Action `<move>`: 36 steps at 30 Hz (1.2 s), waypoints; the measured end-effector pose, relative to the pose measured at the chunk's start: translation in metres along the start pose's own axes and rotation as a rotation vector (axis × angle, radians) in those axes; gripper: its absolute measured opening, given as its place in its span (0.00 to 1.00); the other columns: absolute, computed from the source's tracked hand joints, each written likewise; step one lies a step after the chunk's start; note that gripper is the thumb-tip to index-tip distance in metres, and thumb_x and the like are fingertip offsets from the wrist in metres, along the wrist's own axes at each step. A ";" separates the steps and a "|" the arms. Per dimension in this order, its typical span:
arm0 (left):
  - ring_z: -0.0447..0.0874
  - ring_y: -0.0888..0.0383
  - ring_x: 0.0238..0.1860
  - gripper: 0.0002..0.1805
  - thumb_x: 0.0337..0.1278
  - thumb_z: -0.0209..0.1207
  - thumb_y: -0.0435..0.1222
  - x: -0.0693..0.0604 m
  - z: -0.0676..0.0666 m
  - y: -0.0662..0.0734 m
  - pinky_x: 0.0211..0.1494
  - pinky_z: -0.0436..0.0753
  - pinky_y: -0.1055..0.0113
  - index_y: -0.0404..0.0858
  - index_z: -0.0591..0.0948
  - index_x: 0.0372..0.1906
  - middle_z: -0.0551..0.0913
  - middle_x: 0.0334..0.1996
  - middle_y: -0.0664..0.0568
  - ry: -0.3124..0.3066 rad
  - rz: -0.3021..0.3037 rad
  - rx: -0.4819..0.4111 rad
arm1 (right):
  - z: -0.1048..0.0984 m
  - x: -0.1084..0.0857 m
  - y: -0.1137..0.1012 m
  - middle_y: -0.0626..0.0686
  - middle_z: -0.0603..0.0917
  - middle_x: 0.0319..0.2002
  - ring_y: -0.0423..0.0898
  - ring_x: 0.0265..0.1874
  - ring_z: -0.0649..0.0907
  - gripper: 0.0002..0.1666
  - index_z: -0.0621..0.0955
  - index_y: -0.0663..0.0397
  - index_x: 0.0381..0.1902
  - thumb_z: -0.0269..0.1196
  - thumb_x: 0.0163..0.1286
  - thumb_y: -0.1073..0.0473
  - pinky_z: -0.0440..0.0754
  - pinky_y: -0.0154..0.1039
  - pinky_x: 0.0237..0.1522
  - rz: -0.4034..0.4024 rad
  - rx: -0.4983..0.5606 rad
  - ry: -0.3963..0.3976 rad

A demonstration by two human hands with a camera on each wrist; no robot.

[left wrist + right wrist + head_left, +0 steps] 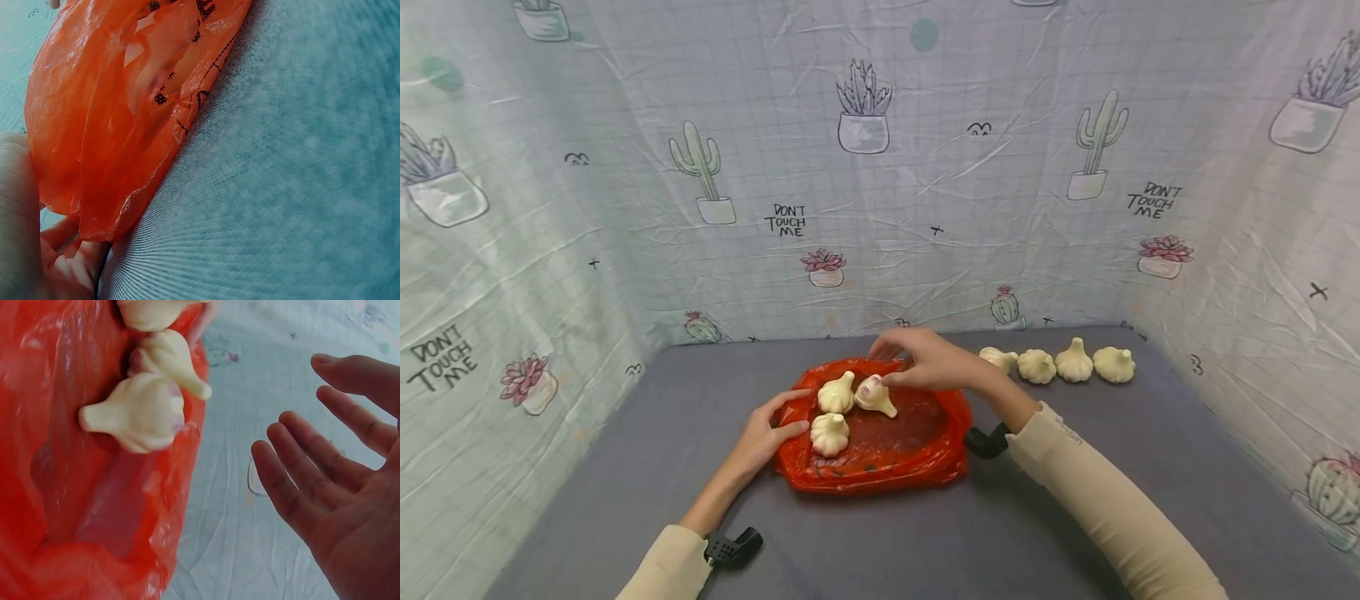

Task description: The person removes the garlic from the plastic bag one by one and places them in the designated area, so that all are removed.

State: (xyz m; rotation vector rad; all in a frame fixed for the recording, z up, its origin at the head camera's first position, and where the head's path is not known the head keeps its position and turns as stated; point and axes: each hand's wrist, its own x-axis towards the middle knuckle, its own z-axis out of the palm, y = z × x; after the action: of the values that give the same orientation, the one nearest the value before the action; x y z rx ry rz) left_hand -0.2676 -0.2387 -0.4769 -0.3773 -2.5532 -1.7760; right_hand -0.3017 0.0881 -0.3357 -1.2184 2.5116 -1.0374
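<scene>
A red plastic bag (872, 479) lies on the grey tabletop with its mouth spread wide. Three pale garlic bulbs sit inside: a rear-left bulb (837, 395), a front-left bulb (830, 435) and a purple-marked bulb (876, 395). My left hand (762, 435) holds the bag's left side, thumb and fingers around it; the left wrist view shows the red plastic (106, 125) between them. Above the bag's far edge, my right hand (925, 360) is beside the purple-marked bulb. In the right wrist view its fingers are spread, holding nothing, apart from that bulb (140, 412).
To the back right stands a row of several more garlic bulbs, among them an upright bulb (1074, 363) and the rightmost bulb (1115, 365). A patterned cloth curtain (925, 183) hangs behind and on both sides of the tabletop (880, 550).
</scene>
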 end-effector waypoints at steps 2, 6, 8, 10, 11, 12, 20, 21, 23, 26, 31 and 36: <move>0.83 0.47 0.57 0.27 0.66 0.66 0.36 0.001 0.000 0.000 0.51 0.84 0.70 0.45 0.78 0.69 0.78 0.67 0.39 -0.002 -0.004 -0.005 | 0.003 0.004 -0.002 0.57 0.84 0.59 0.58 0.61 0.82 0.20 0.80 0.54 0.60 0.67 0.72 0.59 0.84 0.56 0.59 -0.005 -0.018 -0.024; 0.83 0.48 0.57 0.27 0.65 0.66 0.35 0.001 0.001 0.001 0.51 0.84 0.70 0.45 0.79 0.68 0.79 0.67 0.39 0.006 0.004 0.002 | 0.009 0.012 -0.006 0.60 0.83 0.60 0.59 0.62 0.82 0.21 0.79 0.57 0.61 0.66 0.73 0.60 0.85 0.49 0.58 -0.024 -0.051 -0.083; 0.82 0.48 0.57 0.27 0.65 0.66 0.34 0.002 0.000 0.001 0.52 0.83 0.70 0.45 0.79 0.68 0.79 0.67 0.40 0.011 0.012 0.008 | 0.013 0.016 -0.007 0.61 0.83 0.61 0.59 0.62 0.82 0.21 0.79 0.58 0.61 0.66 0.73 0.60 0.85 0.48 0.58 -0.045 -0.057 -0.109; 0.82 0.48 0.58 0.27 0.64 0.66 0.34 0.002 0.000 0.002 0.52 0.83 0.71 0.45 0.79 0.68 0.79 0.67 0.40 0.014 0.017 0.013 | 0.016 0.021 -0.008 0.61 0.83 0.60 0.58 0.61 0.82 0.21 0.79 0.58 0.61 0.66 0.73 0.61 0.85 0.48 0.57 -0.070 -0.061 -0.133; 0.82 0.48 0.58 0.27 0.65 0.66 0.34 0.001 0.000 0.002 0.52 0.83 0.71 0.45 0.79 0.68 0.78 0.67 0.40 0.013 0.017 0.011 | 0.018 0.023 -0.008 0.61 0.83 0.60 0.58 0.61 0.83 0.20 0.79 0.58 0.61 0.66 0.72 0.62 0.85 0.49 0.57 -0.076 -0.063 -0.145; 0.82 0.48 0.58 0.27 0.65 0.66 0.34 0.001 -0.001 0.002 0.52 0.83 0.71 0.45 0.79 0.68 0.78 0.67 0.40 0.010 0.018 0.010 | 0.020 0.025 -0.009 0.60 0.84 0.59 0.58 0.61 0.83 0.20 0.80 0.58 0.60 0.66 0.72 0.62 0.85 0.49 0.58 -0.080 -0.061 -0.157; 0.82 0.51 0.57 0.27 0.63 0.67 0.35 0.002 0.000 0.001 0.53 0.82 0.71 0.45 0.80 0.67 0.79 0.67 0.40 0.018 0.036 0.028 | 0.033 0.041 -0.010 0.60 0.85 0.58 0.56 0.60 0.84 0.22 0.80 0.61 0.60 0.68 0.69 0.67 0.82 0.51 0.62 -0.044 -0.071 -0.247; 0.82 0.51 0.57 0.27 0.63 0.67 0.35 0.002 0.000 0.001 0.53 0.82 0.71 0.45 0.79 0.68 0.78 0.67 0.40 0.016 0.036 0.027 | 0.035 0.042 -0.010 0.59 0.85 0.58 0.55 0.59 0.84 0.22 0.80 0.60 0.59 0.68 0.69 0.66 0.82 0.50 0.62 -0.041 -0.077 -0.253; 0.82 0.52 0.57 0.27 0.64 0.67 0.35 0.002 0.000 0.001 0.53 0.83 0.71 0.45 0.79 0.68 0.78 0.68 0.40 0.015 0.033 0.024 | 0.038 0.046 -0.010 0.57 0.86 0.57 0.52 0.58 0.85 0.21 0.81 0.58 0.59 0.69 0.69 0.65 0.83 0.44 0.60 -0.039 -0.097 -0.265; 0.82 0.52 0.56 0.27 0.64 0.66 0.35 0.002 -0.001 0.001 0.52 0.83 0.70 0.45 0.79 0.68 0.78 0.68 0.40 0.015 0.026 0.021 | 0.043 0.051 -0.011 0.56 0.86 0.56 0.50 0.56 0.85 0.22 0.81 0.57 0.59 0.70 0.68 0.65 0.83 0.38 0.58 -0.044 -0.109 -0.292; 0.82 0.54 0.55 0.27 0.64 0.67 0.34 0.002 -0.001 0.002 0.51 0.83 0.71 0.45 0.79 0.68 0.78 0.67 0.41 0.022 0.023 0.025 | 0.050 0.059 -0.012 0.56 0.88 0.54 0.50 0.54 0.87 0.22 0.81 0.58 0.59 0.70 0.68 0.65 0.83 0.36 0.55 -0.054 -0.116 -0.334; 0.83 0.58 0.52 0.26 0.64 0.66 0.35 0.002 -0.001 0.002 0.51 0.83 0.70 0.45 0.79 0.68 0.78 0.67 0.41 0.010 0.027 0.029 | 0.057 0.062 -0.010 0.54 0.89 0.51 0.49 0.52 0.87 0.19 0.83 0.58 0.56 0.70 0.68 0.65 0.83 0.35 0.53 -0.031 -0.101 -0.351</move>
State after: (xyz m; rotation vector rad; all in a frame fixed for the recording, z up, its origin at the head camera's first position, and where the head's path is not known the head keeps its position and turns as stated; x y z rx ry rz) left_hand -0.2689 -0.2382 -0.4745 -0.3986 -2.5515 -1.7259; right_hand -0.3122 0.0084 -0.3622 -1.3372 2.3002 -0.6402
